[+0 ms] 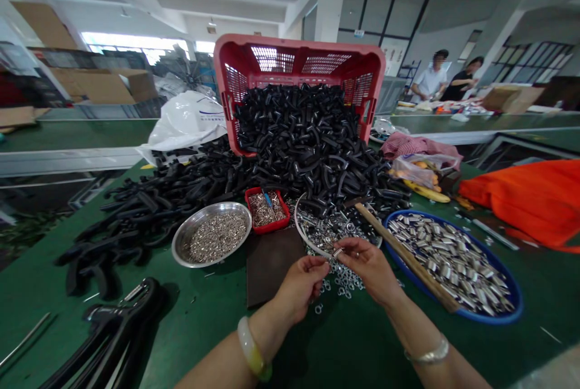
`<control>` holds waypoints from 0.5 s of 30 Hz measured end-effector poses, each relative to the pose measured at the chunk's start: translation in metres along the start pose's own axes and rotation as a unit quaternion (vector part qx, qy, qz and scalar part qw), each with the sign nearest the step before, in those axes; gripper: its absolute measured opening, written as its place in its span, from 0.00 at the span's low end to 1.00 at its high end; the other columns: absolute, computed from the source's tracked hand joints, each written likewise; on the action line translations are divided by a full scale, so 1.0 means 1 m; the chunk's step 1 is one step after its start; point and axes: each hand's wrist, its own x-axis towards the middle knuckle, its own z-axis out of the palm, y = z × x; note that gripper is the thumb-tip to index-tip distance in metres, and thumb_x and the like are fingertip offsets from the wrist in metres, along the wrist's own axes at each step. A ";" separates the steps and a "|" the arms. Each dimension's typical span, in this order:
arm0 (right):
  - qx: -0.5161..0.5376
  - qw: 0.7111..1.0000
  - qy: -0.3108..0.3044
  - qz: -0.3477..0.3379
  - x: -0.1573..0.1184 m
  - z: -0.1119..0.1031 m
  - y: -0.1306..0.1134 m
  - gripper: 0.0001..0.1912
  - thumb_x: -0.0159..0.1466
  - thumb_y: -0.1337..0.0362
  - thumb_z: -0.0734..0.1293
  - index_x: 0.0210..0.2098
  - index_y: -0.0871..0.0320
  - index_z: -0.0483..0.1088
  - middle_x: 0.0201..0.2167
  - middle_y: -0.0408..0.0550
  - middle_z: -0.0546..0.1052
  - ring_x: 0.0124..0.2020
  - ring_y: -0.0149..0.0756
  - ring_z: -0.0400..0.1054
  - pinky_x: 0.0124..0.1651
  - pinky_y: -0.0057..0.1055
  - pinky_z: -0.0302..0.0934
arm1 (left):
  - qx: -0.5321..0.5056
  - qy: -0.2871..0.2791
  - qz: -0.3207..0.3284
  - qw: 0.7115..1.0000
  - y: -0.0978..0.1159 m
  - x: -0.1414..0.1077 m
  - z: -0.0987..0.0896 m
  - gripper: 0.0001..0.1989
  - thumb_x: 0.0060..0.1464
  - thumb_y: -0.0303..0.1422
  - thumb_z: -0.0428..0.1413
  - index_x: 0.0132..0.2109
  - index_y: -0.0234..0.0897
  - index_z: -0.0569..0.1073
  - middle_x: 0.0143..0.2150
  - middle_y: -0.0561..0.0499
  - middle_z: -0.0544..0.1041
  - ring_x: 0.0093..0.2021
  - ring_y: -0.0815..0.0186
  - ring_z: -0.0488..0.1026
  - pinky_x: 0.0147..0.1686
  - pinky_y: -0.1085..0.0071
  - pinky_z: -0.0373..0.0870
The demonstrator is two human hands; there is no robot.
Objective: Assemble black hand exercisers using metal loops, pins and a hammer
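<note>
The right hand (367,268) pinches a small metal coil (338,252) between thumb and fingers, near the centre of the green table (190,328); the left hand (301,283) is just to its left with thumb and finger drawn together, though whether it grips anything cannot be told. The work looks far from finished: the coil is not joined to any handle, and a great heap of black curved handles (312,159) lies loose. At the near left, a group of black handles (122,328) with a metal spring (136,290) at the top may be finished pieces, but the joints are too unclear to be sure. On the far side, a red plastic crate (299,43) lies tipped toward the person, black handles filling it and spilling out. Left of the hands, a round steel bowl (179,247) holds many small metal pins, and a red tray (267,229) beside it holds small metal parts and a blue tool (267,199). A pale-rimmed basin (299,223) beyond the hands contains metal rings, with more scattered nearer. To the right, a blue tray (516,307) holds short metal sleeves, a wooden handle (408,259) lying across its left rim.
</note>
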 end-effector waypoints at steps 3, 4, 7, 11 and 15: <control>0.006 1.000 0.009 -0.023 0.003 0.014 -0.007 0.16 0.50 0.65 0.70 0.38 0.54 0.68 0.37 0.44 0.73 0.40 0.33 0.66 0.46 0.33 0.60 | 0.085 0.021 0.096 0.991 -0.001 0.002 0.005 0.13 0.38 0.34 0.61 0.29 0.33 0.66 0.15 0.62 0.60 0.13 0.80 0.52 0.13 0.80 0.46; 0.005 1.000 0.008 -0.023 0.003 0.018 -0.008 0.18 0.50 0.65 0.70 0.40 0.53 0.67 0.38 0.45 0.73 0.41 0.34 0.66 0.47 0.34 0.59 | 0.106 0.025 0.117 0.987 -0.002 0.003 0.006 0.14 0.37 0.35 0.61 0.29 0.33 0.66 0.17 0.61 0.62 0.14 0.80 0.53 0.14 0.80 0.47; -0.035 0.999 -0.006 -0.016 0.003 0.021 -0.004 0.18 0.50 0.65 0.69 0.42 0.55 0.66 0.38 0.47 0.73 0.42 0.36 0.66 0.48 0.36 0.60 | 0.183 0.011 0.141 0.973 -0.006 0.005 0.002 0.14 0.38 0.38 0.60 0.29 0.33 0.66 0.20 0.59 0.65 0.17 0.78 0.56 0.18 0.79 0.52; -0.093 0.993 0.045 -0.047 0.007 0.002 0.005 0.18 0.52 0.62 0.67 0.42 0.56 0.65 0.38 0.50 0.73 0.39 0.38 0.68 0.45 0.37 0.62 | 0.416 -0.045 0.174 0.892 0.011 0.020 -0.009 0.11 0.42 0.37 0.57 0.30 0.34 0.69 0.25 0.53 0.71 0.23 0.72 0.64 0.25 0.74 0.60; -0.082 0.991 0.071 -0.073 0.016 -0.018 0.012 0.16 0.53 0.61 0.67 0.40 0.55 0.64 0.38 0.50 0.73 0.40 0.39 0.68 0.45 0.37 0.62 | 0.674 0.073 0.286 0.678 0.061 0.065 -0.008 0.10 0.51 0.34 0.50 0.40 0.39 0.71 0.39 0.49 0.73 0.39 0.63 0.67 0.38 0.67 0.62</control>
